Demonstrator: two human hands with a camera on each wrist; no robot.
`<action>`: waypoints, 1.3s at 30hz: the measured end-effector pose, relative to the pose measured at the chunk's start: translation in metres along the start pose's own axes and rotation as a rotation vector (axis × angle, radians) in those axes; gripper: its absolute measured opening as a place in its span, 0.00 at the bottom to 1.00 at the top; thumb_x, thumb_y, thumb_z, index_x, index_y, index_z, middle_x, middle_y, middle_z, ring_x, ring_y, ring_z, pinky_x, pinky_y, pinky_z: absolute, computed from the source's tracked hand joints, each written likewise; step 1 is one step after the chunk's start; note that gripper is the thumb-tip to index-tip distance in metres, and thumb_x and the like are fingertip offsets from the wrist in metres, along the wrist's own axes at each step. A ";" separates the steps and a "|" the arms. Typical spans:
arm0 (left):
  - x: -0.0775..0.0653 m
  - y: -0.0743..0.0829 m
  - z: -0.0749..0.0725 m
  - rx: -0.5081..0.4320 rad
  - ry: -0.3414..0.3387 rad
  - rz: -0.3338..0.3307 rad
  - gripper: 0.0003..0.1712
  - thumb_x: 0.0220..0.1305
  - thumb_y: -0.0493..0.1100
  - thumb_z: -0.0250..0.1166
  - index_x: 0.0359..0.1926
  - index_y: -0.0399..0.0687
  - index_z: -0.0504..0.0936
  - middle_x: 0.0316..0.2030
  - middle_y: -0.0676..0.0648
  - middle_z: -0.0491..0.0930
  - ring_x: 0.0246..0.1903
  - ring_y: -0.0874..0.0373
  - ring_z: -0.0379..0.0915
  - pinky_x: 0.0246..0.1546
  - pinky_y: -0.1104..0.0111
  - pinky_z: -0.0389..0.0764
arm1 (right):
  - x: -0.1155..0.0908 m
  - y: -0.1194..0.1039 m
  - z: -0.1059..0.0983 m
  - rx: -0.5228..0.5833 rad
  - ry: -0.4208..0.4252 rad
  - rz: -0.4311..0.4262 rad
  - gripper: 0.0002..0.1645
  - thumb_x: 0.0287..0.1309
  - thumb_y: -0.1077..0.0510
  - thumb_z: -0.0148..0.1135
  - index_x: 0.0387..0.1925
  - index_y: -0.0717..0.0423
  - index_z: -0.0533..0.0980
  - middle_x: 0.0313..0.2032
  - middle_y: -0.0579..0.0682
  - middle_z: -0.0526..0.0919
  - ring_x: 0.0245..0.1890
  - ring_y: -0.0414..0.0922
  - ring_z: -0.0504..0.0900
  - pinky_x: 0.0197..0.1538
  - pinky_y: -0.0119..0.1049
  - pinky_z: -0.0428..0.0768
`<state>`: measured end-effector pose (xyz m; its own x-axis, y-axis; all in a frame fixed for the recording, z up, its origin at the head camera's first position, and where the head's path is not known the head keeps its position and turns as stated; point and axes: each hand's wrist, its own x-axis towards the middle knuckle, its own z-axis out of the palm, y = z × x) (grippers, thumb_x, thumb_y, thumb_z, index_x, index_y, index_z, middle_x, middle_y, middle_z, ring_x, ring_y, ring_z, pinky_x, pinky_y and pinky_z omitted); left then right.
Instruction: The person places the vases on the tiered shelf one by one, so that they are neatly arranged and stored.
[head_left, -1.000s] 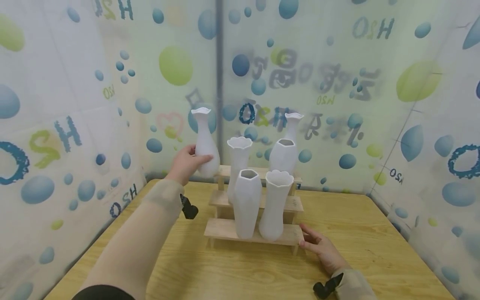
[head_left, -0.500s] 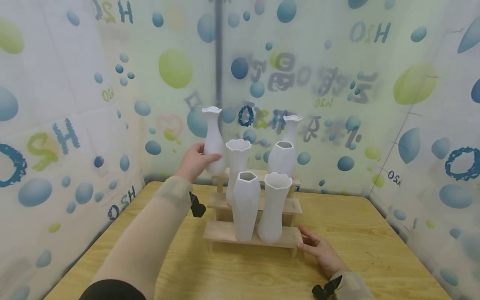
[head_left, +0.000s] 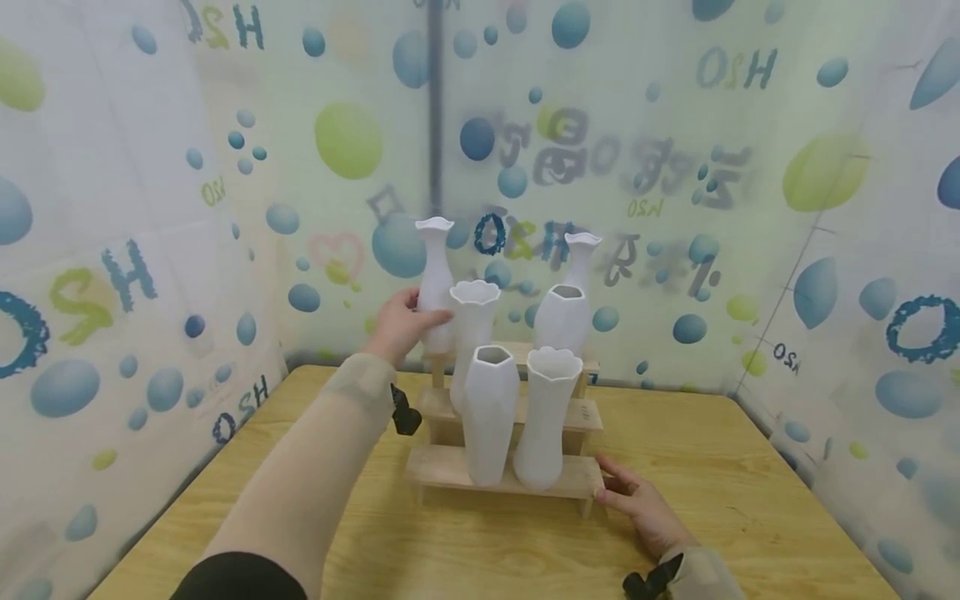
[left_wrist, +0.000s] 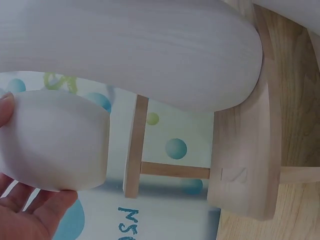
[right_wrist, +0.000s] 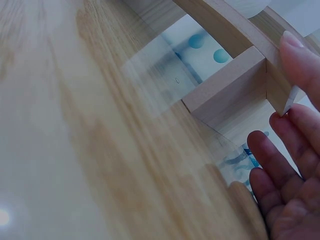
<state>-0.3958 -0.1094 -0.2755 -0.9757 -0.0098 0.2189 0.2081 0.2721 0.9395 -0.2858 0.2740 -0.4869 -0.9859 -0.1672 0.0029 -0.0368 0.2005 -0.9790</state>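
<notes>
My left hand [head_left: 396, 327] grips a white vase [head_left: 435, 267] with a slim neck and wavy rim, thumb in front. It is upright at the left end of the top shelf of a three-tier wooden stand [head_left: 441, 463]. In the left wrist view, the base of this held vase [left_wrist: 55, 140] is close to the top shelf's edge [left_wrist: 134, 150], with a narrow gap showing between them. My right hand [head_left: 647, 510] pinches the right end of the bottom shelf. In the right wrist view the thumb [right_wrist: 302, 60] lies over the board, with fingertips [right_wrist: 285, 122] at its underside.
On the bottom shelf stand a faceted vase [head_left: 491, 425] and a scalloped-rim vase [head_left: 543, 425]. Behind them are another scalloped vase [head_left: 475, 321], a faceted vase [head_left: 562, 321] and a wavy-rimmed vase [head_left: 581, 260]. The stand is on a wooden table [head_left: 712, 450] before a patterned curtain [head_left: 637, 100].
My left hand has carried the slim-necked vase rightward, from beside the stand to the left end of its top shelf, and slightly lower. The right hand keeps its hold on the bottom shelf.
</notes>
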 end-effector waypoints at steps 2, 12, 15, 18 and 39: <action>0.002 0.000 0.001 0.006 -0.002 -0.006 0.39 0.55 0.50 0.72 0.65 0.46 0.67 0.60 0.43 0.72 0.56 0.46 0.69 0.58 0.51 0.70 | 0.000 -0.001 0.000 0.002 0.000 -0.004 0.41 0.62 0.57 0.63 0.71 0.63 0.57 0.59 0.66 0.72 0.58 0.52 0.72 0.62 0.56 0.61; 0.007 -0.002 0.009 0.030 0.005 -0.064 0.38 0.58 0.51 0.70 0.67 0.49 0.65 0.63 0.45 0.69 0.59 0.45 0.67 0.61 0.47 0.66 | 0.000 -0.002 0.000 0.010 0.002 0.005 0.40 0.62 0.56 0.62 0.71 0.63 0.57 0.60 0.66 0.71 0.60 0.55 0.70 0.63 0.58 0.59; 0.009 -0.003 0.011 0.021 0.012 -0.057 0.37 0.58 0.50 0.69 0.66 0.49 0.65 0.62 0.45 0.69 0.58 0.45 0.67 0.60 0.47 0.67 | 0.000 -0.001 0.000 0.017 0.001 0.002 0.40 0.62 0.57 0.62 0.71 0.63 0.57 0.60 0.66 0.71 0.60 0.55 0.70 0.63 0.57 0.60; 0.010 -0.005 0.013 0.015 0.016 -0.053 0.36 0.59 0.50 0.69 0.66 0.49 0.66 0.62 0.45 0.70 0.58 0.45 0.68 0.60 0.47 0.67 | 0.000 -0.001 0.000 0.010 0.010 0.005 0.40 0.62 0.56 0.63 0.71 0.62 0.58 0.61 0.65 0.71 0.59 0.55 0.70 0.62 0.58 0.61; 0.016 -0.011 0.026 0.053 -0.012 -0.085 0.38 0.60 0.52 0.67 0.68 0.52 0.63 0.64 0.47 0.67 0.59 0.47 0.66 0.58 0.46 0.69 | 0.001 -0.002 0.000 0.013 -0.003 -0.006 0.42 0.61 0.57 0.63 0.71 0.64 0.56 0.59 0.67 0.72 0.57 0.51 0.72 0.63 0.55 0.60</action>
<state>-0.4157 -0.0872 -0.2890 -0.9905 -0.0239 0.1356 0.1208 0.3213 0.9392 -0.2865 0.2735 -0.4849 -0.9851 -0.1717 0.0080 -0.0406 0.1870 -0.9815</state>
